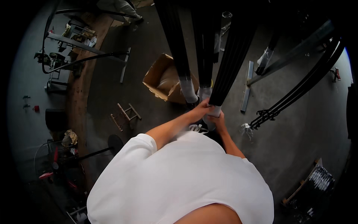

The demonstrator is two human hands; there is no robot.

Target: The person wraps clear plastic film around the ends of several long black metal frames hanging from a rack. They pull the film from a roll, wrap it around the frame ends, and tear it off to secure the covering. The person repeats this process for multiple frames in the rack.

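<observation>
Above the concrete floor, white-wrapped end of a black pole bundle is grasped by left hand and right hand — two neighbouring ends already wrapped.

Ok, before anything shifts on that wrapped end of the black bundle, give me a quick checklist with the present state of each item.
1. Left hand on the white-wrapped end of the black rod bundle: ok, it grips the wrap.
2. Right hand on the same end: ok, it holds from below.
3. Neighbouring wrapped bundles apart from the held one: ok, they stand just beside it.
4. Cardboard box out of the way: not ok, it lies open right behind the bundles.
5. Metal strip on the floor nearby: not ok, it lies close to the right.
6. Wrap fully closed: cannot tell, the hands cover it.
</observation>
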